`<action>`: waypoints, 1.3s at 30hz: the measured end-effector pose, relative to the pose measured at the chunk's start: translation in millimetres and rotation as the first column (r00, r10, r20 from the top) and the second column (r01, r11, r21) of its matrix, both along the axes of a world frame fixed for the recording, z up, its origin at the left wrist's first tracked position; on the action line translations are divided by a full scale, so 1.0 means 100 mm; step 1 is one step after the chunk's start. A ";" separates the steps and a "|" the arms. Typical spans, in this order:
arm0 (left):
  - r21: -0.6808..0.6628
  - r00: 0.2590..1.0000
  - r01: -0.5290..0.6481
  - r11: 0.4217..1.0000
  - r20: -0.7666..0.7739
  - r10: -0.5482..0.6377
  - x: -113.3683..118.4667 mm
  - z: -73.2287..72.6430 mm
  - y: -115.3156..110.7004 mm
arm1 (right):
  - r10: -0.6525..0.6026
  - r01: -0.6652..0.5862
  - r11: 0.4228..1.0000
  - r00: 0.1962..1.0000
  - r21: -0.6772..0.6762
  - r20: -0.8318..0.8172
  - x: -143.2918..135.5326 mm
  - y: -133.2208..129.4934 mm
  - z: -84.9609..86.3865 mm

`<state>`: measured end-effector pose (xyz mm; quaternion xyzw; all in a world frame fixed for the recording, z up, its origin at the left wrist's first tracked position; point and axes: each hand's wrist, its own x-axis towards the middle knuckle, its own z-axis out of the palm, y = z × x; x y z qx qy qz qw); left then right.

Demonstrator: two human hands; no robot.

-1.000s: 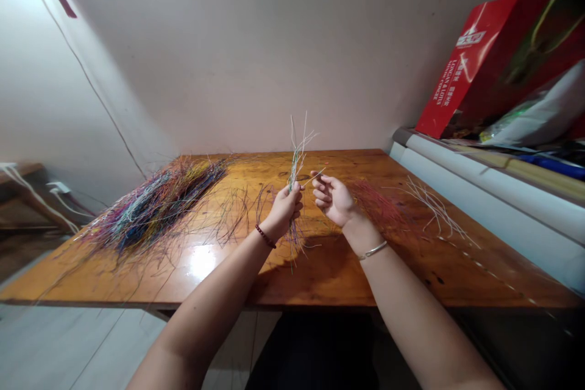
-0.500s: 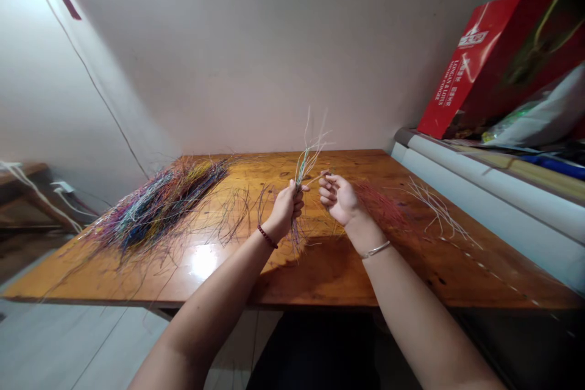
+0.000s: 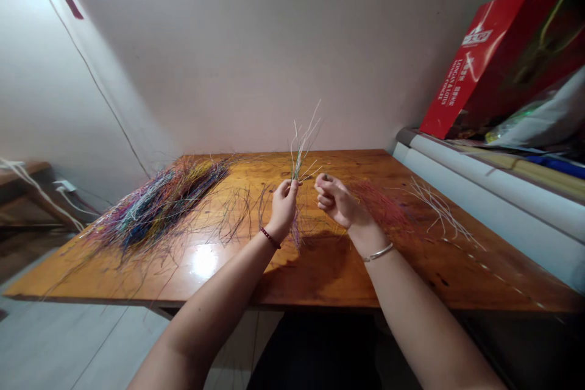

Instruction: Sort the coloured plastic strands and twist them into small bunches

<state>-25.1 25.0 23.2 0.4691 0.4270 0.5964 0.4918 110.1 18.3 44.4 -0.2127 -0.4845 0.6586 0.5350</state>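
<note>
My left hand (image 3: 284, 207) is closed round a small bundle of thin wires (image 3: 298, 161), whose pale ends fan out above the fingers while coloured ends hang below. Just right of it, my right hand (image 3: 336, 200) is held up with its fingers curled and pinched together; whatever lies between the fingertips is too small to make out. The two hands are apart, over the middle of the wooden table (image 3: 329, 280).
A big heap of multicoloured wires (image 3: 159, 207) covers the table's left side. Red wires (image 3: 381, 204) and white wires (image 3: 443, 213) lie to the right. Long rolls (image 3: 479, 177) and a red box (image 3: 479, 61) stand beyond the right edge.
My left hand has shifted slightly left and turned, and the bundle stands more upright. My right hand's fingers have curled in more; the thin strand between the hands no longer shows.
</note>
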 end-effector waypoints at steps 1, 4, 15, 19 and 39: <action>0.025 0.999 -0.026 0.999 -0.024 0.027 0.00 -0.01 0.01 | -0.002 0.002 1.000 0.999 0.021 0.036 -0.02 -0.01 -0.01; 0.120 0.995 -0.060 0.991 -0.077 0.070 0.02 -0.06 0.02 | -0.118 0.115 0.993 0.990 0.040 0.073 -0.08 0.00 -0.04; 0.256 0.986 0.009 0.967 -0.161 0.034 0.10 -0.15 0.00 | -0.510 0.501 0.860 0.851 0.096 0.126 -0.14 0.15 -0.15; 0.281 0.984 0.030 0.959 -0.176 0.021 0.11 -0.15 -0.02 | -0.536 0.527 0.844 0.832 0.100 0.145 -0.14 0.18 -0.18; 0.313 0.963 0.044 0.949 -0.265 0.043 0.12 -0.10 -0.09 | -0.548 0.548 0.836 0.827 0.040 0.123 -0.13 0.17 -0.16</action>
